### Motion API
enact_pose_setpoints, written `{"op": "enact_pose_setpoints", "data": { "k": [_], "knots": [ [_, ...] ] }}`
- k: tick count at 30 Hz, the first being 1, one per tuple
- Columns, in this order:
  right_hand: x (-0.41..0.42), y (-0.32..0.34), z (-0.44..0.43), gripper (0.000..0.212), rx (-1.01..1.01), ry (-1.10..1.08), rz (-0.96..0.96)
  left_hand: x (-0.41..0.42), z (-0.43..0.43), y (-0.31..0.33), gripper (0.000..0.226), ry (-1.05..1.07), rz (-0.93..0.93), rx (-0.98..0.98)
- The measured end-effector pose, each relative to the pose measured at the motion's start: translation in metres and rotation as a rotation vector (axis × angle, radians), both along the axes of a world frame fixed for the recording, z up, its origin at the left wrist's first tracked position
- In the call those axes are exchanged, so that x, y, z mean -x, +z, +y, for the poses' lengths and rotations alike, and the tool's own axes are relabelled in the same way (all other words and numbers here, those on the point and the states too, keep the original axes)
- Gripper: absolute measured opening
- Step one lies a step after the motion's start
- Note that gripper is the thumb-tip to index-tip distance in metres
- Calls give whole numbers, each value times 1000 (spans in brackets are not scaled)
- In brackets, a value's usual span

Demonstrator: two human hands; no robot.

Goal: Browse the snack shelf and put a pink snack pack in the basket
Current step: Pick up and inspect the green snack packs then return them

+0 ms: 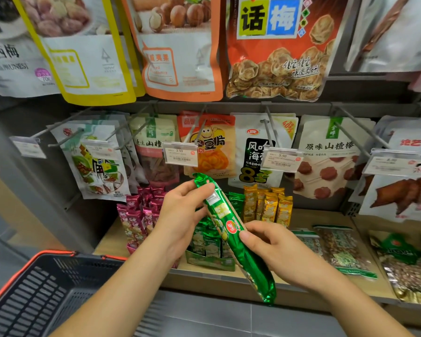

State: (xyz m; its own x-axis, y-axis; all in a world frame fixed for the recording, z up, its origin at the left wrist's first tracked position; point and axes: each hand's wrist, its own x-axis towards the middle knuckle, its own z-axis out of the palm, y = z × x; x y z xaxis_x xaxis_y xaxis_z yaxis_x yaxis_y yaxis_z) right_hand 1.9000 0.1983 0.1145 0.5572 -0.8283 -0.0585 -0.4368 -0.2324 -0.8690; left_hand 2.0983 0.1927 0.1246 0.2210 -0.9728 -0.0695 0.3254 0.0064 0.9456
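Both hands are on one long green pack (231, 229), slanting from far left to near right. The left hand (180, 215) pinches its upper end and the right hand (272, 246) curls round its middle. The pink snack packs (136, 215) stand bunched on the shelf (309, 217), just left of the left hand, too crowded to count. The basket (41, 295) sits near left. One price tag (180, 155) reads 3.90 and a second price tag (282, 161) reads 5.90. An orange bag (277, 57) above says 话梅.

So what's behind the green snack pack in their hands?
More green packs in a display box, pink packs left, yellow packs right. The held pack and left hand cover the rest.
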Motion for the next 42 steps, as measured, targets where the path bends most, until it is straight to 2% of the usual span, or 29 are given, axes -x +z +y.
{"op": "enact_pose_setpoints", "data": {
  "k": [2, 7, 11, 14, 17, 19, 23, 27, 33, 37, 40, 42],
  "knots": [
    [-2, -1, 2, 23, 7, -30, -33, 3, 0, 0, 8, -37, -6, 9],
    [-6, -4, 3, 26, 18, -124, -170, 22, 5, -7, 36, -180, -178, -51],
    [-4, -4, 0, 23, -40, -119, -209, 26, 7, -11, 23, -242, -257, -78],
    [-6, -6, -2, 20, -140, -116, -227, 20, 8, -10, 24, -256, -384, -51],
    [-6, -2, -5, 38, -119, -161, -240, 17, 9, -8, 28, -303, -486, -14],
    [-3, 0, -7, 42, -187, -164, -314, 17, 10, -7, 28, -343, -522, -12],
    [-1, 1, -6, 21, -280, -162, -418, 18, 14, -9, 28, -489, -706, -27],
    [-3, -1, -7, 25, -192, -281, -489, 23, 16, -9, 31, -558, -690, -43],
    [1, -2, -12, 38, -296, -389, -748, 23, 14, -5, 28, -573, -734, -63],
    [5, -3, -18, 23, -328, -451, -834, 13, 15, -3, 44, -653, -819, -104],
    [9, -3, -23, 19, -330, -540, -882, 8, 18, -2, 38, -744, -833, -133],
    [10, -3, -25, 21, -334, -583, -887, 7, 19, -3, 36, -722, -869, -125]
  ]
}}
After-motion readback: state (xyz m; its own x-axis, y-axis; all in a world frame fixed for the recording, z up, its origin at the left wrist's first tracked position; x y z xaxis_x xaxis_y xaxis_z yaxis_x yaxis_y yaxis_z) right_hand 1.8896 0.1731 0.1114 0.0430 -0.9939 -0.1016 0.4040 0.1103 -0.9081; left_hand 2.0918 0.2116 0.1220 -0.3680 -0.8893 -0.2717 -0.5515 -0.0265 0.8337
